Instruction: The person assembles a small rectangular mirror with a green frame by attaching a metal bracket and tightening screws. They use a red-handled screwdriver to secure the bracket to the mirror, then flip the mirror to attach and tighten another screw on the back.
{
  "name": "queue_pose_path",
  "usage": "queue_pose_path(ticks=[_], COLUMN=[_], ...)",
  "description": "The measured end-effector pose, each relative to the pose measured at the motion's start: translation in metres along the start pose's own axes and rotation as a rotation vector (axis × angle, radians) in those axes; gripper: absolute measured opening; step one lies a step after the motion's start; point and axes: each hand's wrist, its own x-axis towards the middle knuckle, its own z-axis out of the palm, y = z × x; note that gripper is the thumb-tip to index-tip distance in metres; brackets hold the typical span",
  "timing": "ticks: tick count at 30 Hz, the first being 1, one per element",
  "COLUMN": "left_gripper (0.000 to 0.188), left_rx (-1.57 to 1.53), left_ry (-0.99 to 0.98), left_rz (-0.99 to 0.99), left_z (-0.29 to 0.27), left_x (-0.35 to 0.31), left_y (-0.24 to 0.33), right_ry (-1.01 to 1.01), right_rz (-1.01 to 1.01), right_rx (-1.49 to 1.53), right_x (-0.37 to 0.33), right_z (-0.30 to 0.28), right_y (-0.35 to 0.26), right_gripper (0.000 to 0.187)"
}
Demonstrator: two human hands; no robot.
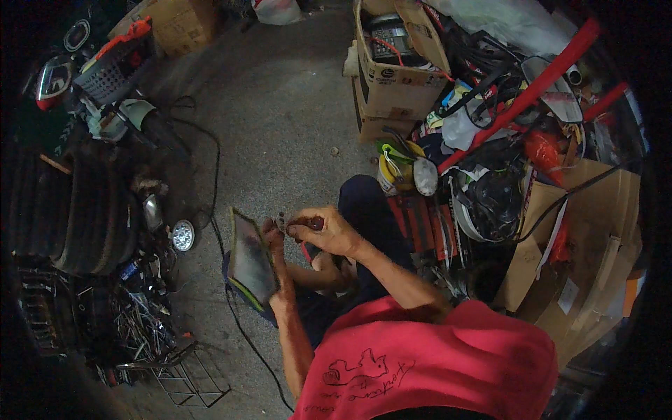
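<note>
My left hand holds a flat rectangular panel with a dark glossy face and a thin green edge, tilted upright over my lap. My right hand is closed around a small tool with a dark red handle; its tip meets the upper right corner of the panel, where a small metal part sits between the fingers of both hands. My forearms come up from my red shirt. My knee in dark trousers lies just behind the hands.
A black cable runs across the grey concrete floor. A stack of tyres, a round lamp and scattered metal tools lie to the left. Cardboard boxes, a yellow can and tangled parts crowd the right. A wire rack lies at lower left.
</note>
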Motion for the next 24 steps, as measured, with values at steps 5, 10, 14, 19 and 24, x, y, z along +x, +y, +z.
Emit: queue_pose_path(ticks=[5,10,14,19,24], left_gripper=[0.039,0.034,0.025,0.024,0.031], left_rx=[0.067,0.063,0.223,0.214,0.046], left_ry=[-0.106,-0.063,0.002,-0.061,0.007], left_rz=[-0.19,-0.088,0.094,0.531,-0.059], left_z=[-0.005,-0.004,0.003,0.011,0.023], left_x=[-0.001,-0.003,-0.005,0.008,0.004], left_y=[0.005,-0.007,0.003,-0.002,0.006], right_ry=[-0.067,-0.055,-0.011,-0.028,-0.022], right_rz=[0.142,0.041,0.036,-0.038,0.103], right_rx=[-0.032,-0.056,0.037,-0.021,-0.031], right_x=[0.001,-0.002,-0.001,-0.006,-0.012], right_z=[0.005,0.005,0.009,0.009,0.013], right_y=[0.006,0.009,0.02,0.023,0.01], right_gripper=[0.018,0.02,0.027,0.029,0.026])
